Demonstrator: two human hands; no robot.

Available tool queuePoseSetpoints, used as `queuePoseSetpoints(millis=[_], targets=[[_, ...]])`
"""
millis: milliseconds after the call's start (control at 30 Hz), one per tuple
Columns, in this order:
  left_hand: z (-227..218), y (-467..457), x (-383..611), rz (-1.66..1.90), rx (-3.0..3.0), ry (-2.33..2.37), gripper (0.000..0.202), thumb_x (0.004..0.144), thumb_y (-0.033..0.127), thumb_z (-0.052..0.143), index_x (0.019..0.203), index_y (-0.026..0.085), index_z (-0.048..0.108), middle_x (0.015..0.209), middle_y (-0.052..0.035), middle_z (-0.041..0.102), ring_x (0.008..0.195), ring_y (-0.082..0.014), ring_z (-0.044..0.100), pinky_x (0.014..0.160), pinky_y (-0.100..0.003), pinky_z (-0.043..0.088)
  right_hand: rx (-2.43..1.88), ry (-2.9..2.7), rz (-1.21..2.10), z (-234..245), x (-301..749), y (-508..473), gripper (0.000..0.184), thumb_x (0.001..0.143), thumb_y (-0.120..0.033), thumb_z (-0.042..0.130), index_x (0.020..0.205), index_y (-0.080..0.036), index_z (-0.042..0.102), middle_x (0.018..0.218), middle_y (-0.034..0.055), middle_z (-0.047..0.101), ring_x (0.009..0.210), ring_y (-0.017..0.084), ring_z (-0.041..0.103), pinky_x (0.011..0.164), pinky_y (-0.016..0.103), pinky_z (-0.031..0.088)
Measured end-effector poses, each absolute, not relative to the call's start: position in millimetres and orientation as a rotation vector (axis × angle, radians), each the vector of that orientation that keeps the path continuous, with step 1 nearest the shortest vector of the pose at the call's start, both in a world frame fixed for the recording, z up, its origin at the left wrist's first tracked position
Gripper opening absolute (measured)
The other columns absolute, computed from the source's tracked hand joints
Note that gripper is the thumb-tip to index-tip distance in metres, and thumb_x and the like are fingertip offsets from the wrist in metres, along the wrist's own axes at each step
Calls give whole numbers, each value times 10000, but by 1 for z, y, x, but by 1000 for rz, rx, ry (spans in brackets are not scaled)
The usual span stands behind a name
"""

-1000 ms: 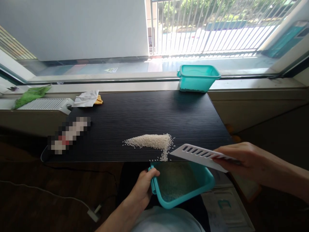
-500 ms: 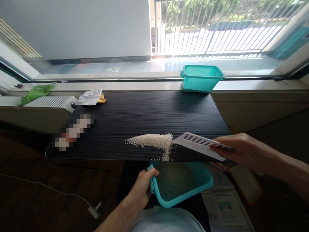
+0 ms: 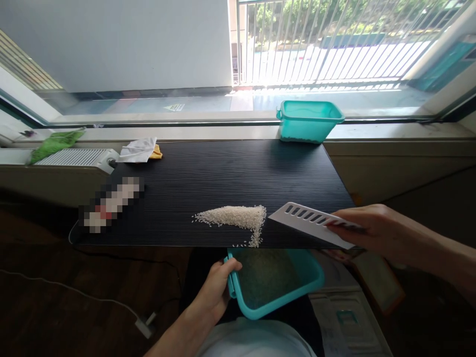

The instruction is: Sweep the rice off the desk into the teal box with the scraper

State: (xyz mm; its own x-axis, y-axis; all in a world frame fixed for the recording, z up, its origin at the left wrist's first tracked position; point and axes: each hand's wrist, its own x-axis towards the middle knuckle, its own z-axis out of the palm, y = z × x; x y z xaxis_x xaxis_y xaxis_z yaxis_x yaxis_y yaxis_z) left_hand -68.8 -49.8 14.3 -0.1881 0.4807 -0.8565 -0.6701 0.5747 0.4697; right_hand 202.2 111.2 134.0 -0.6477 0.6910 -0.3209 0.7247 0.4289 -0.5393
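Observation:
White rice [image 3: 238,216] lies in a long pile near the table's front edge, with a narrow strip of grains running down to that edge. Just right of the pile, my right hand [image 3: 366,225] grips a flat white slotted plastic scraper [image 3: 303,223]; a small gap separates its tip from the rice. Below the tabletop edge, my left hand [image 3: 219,285] is closed on the left rim of a teal plastic bin [image 3: 286,302], thumb over the top. A layer of pale grains, dim in shadow, covers the bin's bottom.
A second teal bin [image 3: 310,124] stands at the table's back right, by the window. White and yellow cloths [image 3: 137,150] lie at the back left corner. A blurred-out object [image 3: 113,203] rests on the left side of the dark table [image 3: 223,173]. A cable [image 3: 74,290] crosses the floor.
My right hand and the scraper have shifted slightly right, away from the rice pile. The bin in my left hand has moved slightly left. The rice looks the same.

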Motion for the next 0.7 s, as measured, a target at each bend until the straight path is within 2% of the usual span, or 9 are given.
queuePoseSetpoints(millis=[233, 333, 467, 700], targets=[[15, -50, -71, 1022, -180, 1420, 134, 623, 122, 710, 650, 144, 580, 544, 11, 566, 472, -107, 515, 517, -225, 453, 961, 2746, -1113, 137, 187, 92, 458, 967, -512, 409, 759, -211, 684, 637, 24, 655, 519, 144, 534, 480, 254, 383], [14, -50, -73, 1013, -165, 1440, 86, 641, 118, 670, 668, 133, 590, 564, -2, 585, 473, -103, 511, 524, -225, 458, 1094, 2771, -1012, 141, 184, 108, 484, 940, -576, 413, 769, -202, 668, 601, 16, 613, 501, 139, 492, 460, 254, 355], [17, -50, -73, 1015, -159, 1455, 62, 652, 109, 653, 666, 125, 594, 568, -11, 587, 498, -113, 526, 536, -232, 463, 1292, 2806, -789, 143, 171, 149, 533, 875, -676, 427, 676, -206, 580, 519, -22, 480, 476, 121, 404, 437, 251, 291], [25, -50, -73, 1029, -190, 1483, 82, 665, 96, 648, 648, 136, 579, 552, 10, 550, 496, -110, 513, 507, -226, 440, 1253, 2810, -762, 140, 147, 172, 479, 883, -623, 432, 653, -216, 536, 499, -38, 448, 448, 113, 399, 444, 253, 269]])
